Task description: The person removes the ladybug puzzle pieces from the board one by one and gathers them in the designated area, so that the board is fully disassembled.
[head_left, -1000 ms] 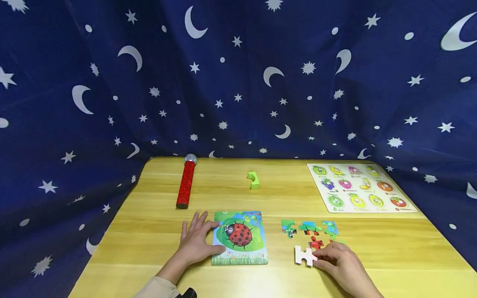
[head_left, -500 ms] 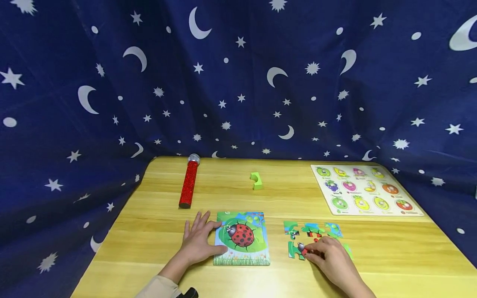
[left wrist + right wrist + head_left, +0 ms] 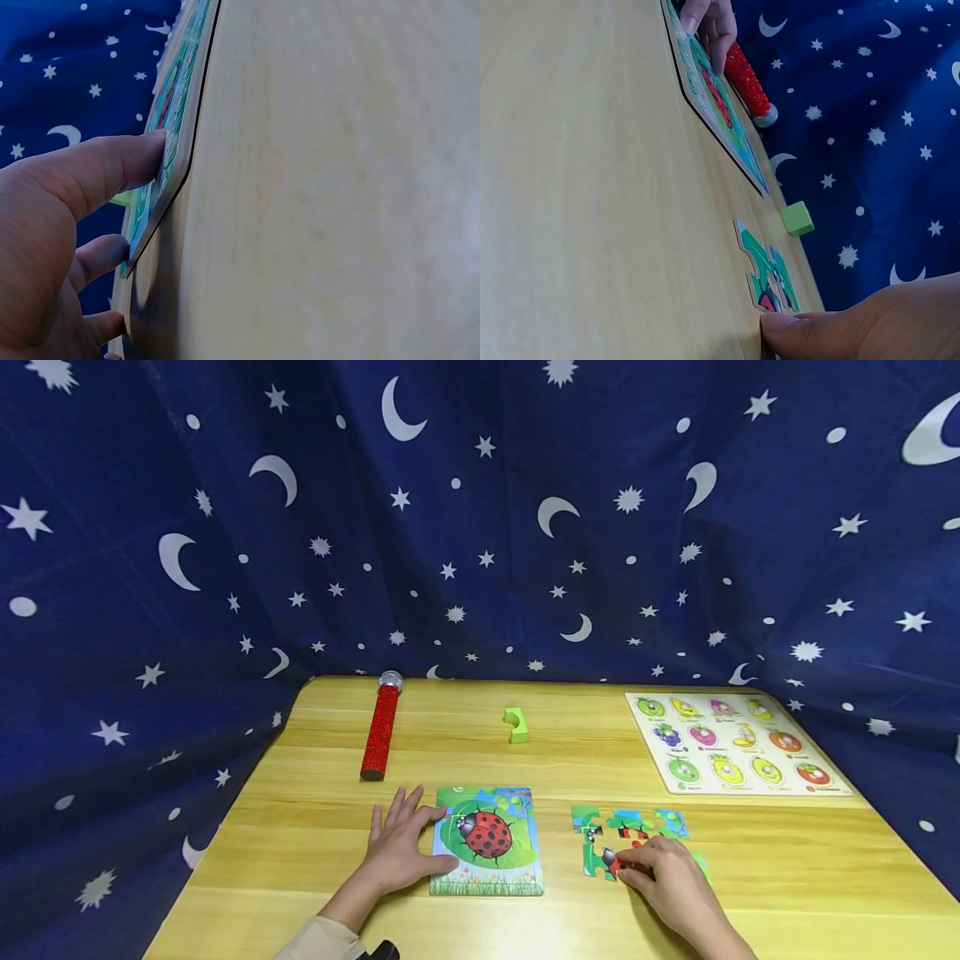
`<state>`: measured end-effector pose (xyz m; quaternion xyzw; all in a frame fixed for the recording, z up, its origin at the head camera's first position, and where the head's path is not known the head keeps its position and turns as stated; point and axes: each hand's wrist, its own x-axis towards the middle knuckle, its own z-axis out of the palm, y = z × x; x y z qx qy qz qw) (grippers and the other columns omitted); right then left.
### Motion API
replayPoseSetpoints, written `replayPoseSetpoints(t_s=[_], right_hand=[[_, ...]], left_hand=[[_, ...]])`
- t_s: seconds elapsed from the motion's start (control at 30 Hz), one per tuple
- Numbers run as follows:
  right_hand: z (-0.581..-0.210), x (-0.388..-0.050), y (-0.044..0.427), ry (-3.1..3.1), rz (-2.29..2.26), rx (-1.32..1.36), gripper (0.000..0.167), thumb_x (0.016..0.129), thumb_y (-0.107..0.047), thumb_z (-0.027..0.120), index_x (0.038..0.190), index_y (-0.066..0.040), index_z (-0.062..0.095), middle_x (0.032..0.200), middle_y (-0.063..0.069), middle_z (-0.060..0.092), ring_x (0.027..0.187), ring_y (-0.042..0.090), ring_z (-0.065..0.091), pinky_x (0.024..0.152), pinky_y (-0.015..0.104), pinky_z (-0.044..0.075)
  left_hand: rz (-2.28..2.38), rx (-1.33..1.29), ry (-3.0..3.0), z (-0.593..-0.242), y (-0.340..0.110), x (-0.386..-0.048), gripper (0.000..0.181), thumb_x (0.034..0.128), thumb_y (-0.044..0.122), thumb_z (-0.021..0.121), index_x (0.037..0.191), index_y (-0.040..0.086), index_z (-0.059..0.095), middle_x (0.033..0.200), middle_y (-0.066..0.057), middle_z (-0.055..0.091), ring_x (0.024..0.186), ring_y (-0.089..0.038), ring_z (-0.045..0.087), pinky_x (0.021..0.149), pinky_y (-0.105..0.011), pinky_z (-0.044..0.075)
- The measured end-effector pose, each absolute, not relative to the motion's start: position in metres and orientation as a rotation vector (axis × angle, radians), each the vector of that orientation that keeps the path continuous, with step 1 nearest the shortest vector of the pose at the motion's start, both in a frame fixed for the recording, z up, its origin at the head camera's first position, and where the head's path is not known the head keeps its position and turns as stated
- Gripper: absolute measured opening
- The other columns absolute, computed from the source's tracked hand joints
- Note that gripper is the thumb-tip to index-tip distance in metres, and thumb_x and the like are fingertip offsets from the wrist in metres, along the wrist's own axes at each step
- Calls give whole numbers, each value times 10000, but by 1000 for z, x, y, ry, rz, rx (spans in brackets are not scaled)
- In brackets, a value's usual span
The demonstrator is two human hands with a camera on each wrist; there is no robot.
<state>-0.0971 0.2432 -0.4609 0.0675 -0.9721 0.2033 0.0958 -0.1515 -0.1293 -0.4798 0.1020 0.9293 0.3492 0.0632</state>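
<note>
A square ladybug picture board (image 3: 487,841) lies on the table in front of me. My left hand (image 3: 401,843) rests at its left edge, fingers spread and thumb on the picture; the left wrist view shows the thumb (image 3: 112,163) over the board's edge. To the right, my right hand (image 3: 671,881) pinches a jigsaw piece (image 3: 595,862) with green leaf and the ladybug's head, face up at table level. Loose jigsaw pieces lie just beyond it: a corner piece (image 3: 583,818), a blue-green piece (image 3: 628,819) and another corner piece (image 3: 671,822). More pieces are partly hidden under the hand.
A red glittery microphone (image 3: 381,731) lies at the back left. Near the back middle is a green block (image 3: 516,725) with a curved cut-out. A fruit peg puzzle board (image 3: 738,743) lies at the right. A dark blue star-and-moon cloth (image 3: 480,527) hangs behind the table.
The jigsaw piece showed its pale back a second ago; it is now picture side up and lower, at the left of the loose pieces. The left hand stays on the board.
</note>
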Motion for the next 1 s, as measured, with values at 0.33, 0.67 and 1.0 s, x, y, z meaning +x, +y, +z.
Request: replayPoseSetpoints(t_s=[0.33,0.67,1.0], right_hand=[[-463,-98,242,-2834,578,212,135,724,-143,831,841,-192,787,745,-146,589,694,-10,437,599,202,373],[-468,-99,243,-2750,557,240,180,687,-114,854,790,-243,782,701,-181,525,661,-35,373,569,197,335],[-469,-100,243,-2739,538,253,181,681,-97,853,782,-229,782,694,-177,526,664,-32,387,575,202,341]], left_hand=[[1063,306,2805,-479,-129,-151,714,681,473,824,1301,190,612,1628,-177,239,1534,-421,41,1172,-669,-106],[1056,303,2815,-478,-128,-150,714,668,480,833,1288,196,622,1623,-177,254,1532,-425,52,1174,-672,-92],[1063,304,2818,-481,-129,-151,717,665,484,833,1286,194,625,1620,-173,263,1533,-421,56,1173,-672,-91]])
